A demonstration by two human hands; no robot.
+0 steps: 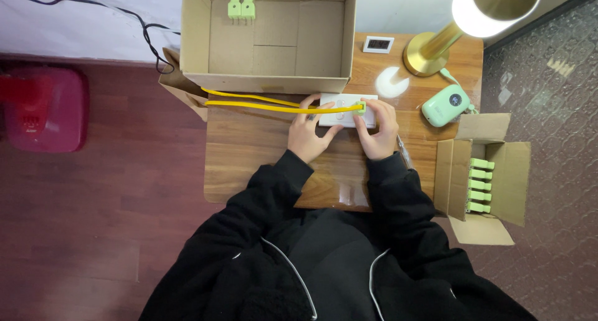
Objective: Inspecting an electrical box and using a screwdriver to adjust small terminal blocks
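1. We see the left hand (306,136) pressing down on the white power strip (346,111) at the middle of the wooden table (249,153), apparently to steady it.
2. The right hand (377,131) pinches a green plug (360,107) at the strip's right end; the yellow cable (261,103) trails left.
3. Two more green plugs (241,8) lie in the far open box (274,78); a row fills the small box (483,184) at right.
4. A lit brass lamp (436,47) stands far right above a dark wood floor (106,221).
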